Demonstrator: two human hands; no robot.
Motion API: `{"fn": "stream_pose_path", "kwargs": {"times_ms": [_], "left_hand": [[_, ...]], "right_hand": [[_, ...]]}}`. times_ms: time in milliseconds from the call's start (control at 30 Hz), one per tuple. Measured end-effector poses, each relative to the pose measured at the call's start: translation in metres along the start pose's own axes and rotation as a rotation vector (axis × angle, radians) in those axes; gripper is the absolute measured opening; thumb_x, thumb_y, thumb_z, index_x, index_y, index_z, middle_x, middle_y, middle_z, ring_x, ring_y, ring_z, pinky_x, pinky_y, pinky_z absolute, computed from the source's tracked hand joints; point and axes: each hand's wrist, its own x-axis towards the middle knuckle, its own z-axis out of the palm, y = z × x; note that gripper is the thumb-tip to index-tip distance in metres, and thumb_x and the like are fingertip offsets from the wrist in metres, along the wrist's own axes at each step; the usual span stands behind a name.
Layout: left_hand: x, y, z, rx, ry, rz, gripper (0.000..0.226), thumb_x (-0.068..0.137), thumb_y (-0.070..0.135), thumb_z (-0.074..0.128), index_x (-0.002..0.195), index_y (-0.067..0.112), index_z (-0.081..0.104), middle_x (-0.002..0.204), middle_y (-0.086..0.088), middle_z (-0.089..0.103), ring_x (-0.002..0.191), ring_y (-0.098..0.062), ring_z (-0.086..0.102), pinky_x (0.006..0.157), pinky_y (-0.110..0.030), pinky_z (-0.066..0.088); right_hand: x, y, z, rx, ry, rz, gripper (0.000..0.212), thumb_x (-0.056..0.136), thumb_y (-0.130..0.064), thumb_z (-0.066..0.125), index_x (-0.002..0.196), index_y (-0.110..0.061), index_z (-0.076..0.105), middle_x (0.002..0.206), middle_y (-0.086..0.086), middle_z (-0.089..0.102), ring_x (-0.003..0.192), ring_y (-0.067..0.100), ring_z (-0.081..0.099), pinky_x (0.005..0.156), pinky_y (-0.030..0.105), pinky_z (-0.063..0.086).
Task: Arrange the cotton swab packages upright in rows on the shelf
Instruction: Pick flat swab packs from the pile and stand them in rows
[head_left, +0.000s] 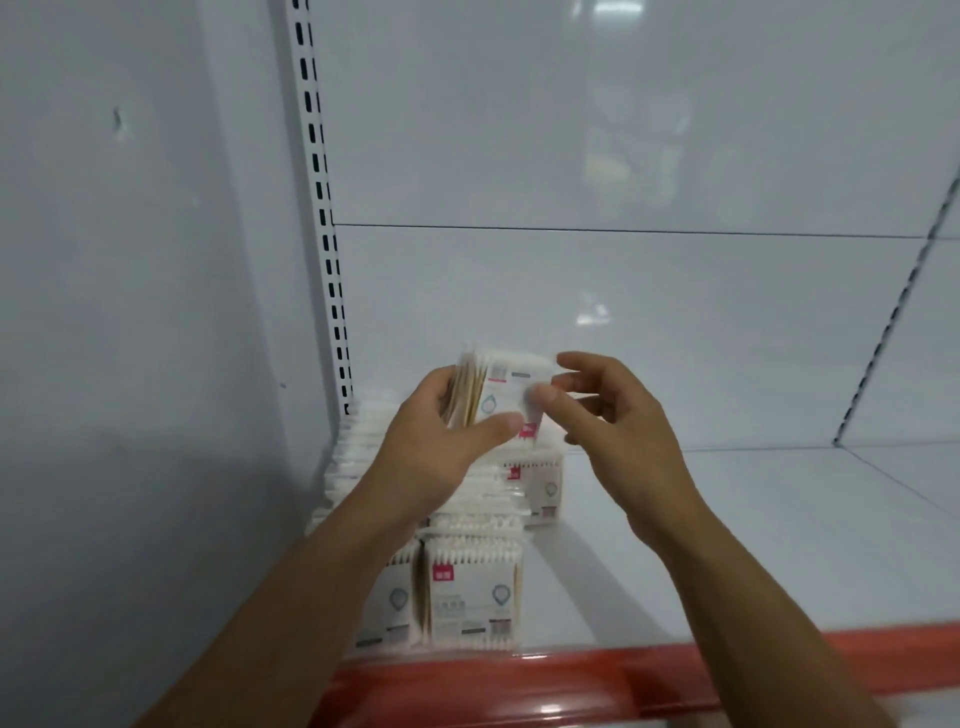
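Note:
My left hand (441, 441) grips a small stack of cotton swab packages (498, 395) above the shelf, thumb across the front. My right hand (608, 415) pinches the right edge of the front package with thumb and fingertips. Below them, rows of white cotton swab packages (472, 592) with red labels stand upright at the left end of the white shelf (727, 545). One more package (540, 483) stands behind the rows to the right. My left forearm hides part of the left rows.
The shelf's left side wall (156, 364) and a slotted upright post (327, 234) border the packages. A red price rail (571, 675) runs along the shelf's front edge. The white back panel (623, 312) stands behind.

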Motion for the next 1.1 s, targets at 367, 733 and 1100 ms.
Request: {"fn": "stream_pose_path", "kwargs": {"times_ms": [367,733,1100], "left_hand": [[0.0,0.01,-0.002,-0.223,-0.021,-0.053,0.037,0.081,0.016,0.08,0.114,0.02,0.064,0.102,0.002,0.077,0.091,-0.019,0.075,0.081,-0.041,0.06],[-0.009,0.021,0.012,-0.235,-0.104,-0.041,0.03,0.088,0.025,0.072,0.116,0.019,0.064,0.107,0.002,0.076,0.093,-0.015,0.074,0.075,-0.03,0.058],[-0.017,0.015,0.01,-0.261,0.081,-0.085,0.014,0.096,0.02,0.064,0.109,0.019,0.068,0.105,0.004,0.076,0.097,-0.014,0.073,0.094,-0.036,0.056]], "right_hand": [[-0.007,-0.01,-0.012,0.144,-0.074,0.134,0.039,0.081,-0.017,0.077,0.108,-0.025,0.051,0.097,0.015,0.065,0.086,0.024,0.069,0.074,0.028,0.057],[-0.022,-0.019,-0.037,0.042,-0.245,0.093,0.043,0.086,-0.009,0.071,0.121,-0.029,0.055,0.107,0.009,0.072,0.098,0.024,0.07,0.087,0.039,0.056],[-0.048,0.041,-0.041,-0.05,-0.009,0.256,0.027,0.082,-0.012,0.072,0.104,-0.023,0.061,0.101,0.0,0.07,0.09,0.017,0.07,0.082,0.035,0.054]]}}
